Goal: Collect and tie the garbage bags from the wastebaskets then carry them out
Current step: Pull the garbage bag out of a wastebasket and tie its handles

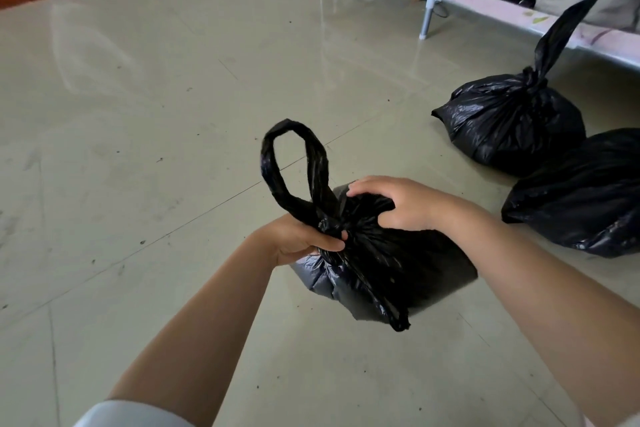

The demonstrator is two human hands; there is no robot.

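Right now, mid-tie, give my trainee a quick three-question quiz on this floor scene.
1. True or false: the left hand pinches the neck of the near bag at the base of its loop.
2. How many black garbage bags are in view? A) one B) two C) three
3. Fill in: the tied bag sits on the floor beside a metal ____.

Key: 1 true. 2 C; the third bag lies at the right edge. 3 frame. The right hand presses on the near bag's top.
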